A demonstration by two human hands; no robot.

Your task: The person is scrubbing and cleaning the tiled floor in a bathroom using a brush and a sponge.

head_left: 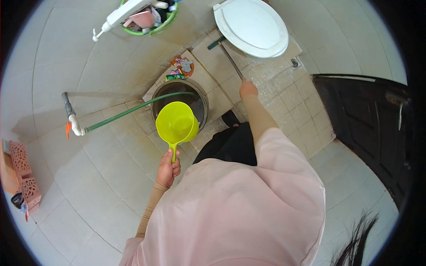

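My left hand (167,169) is closed round the handle of a yellow-green water dipper (176,120), which I hold over the near side of a round dark tub (202,95). The dipper's open mouth faces up, and whether water is in it I cannot tell. Farther to the right, my right hand (248,90) grips the grey handle of a scrub brush (230,60). Its green bristle head (216,42) rests on the tiles just left of the white toilet (255,26).
A green hose (128,113) runs from the wall tap (75,126) into the tub. Colourful sachets (177,71) lie behind the tub. The tiled floor (284,97) looks wet near a drain (295,63). A dark door (361,119) stands right; pink baskets (21,160) hang left.
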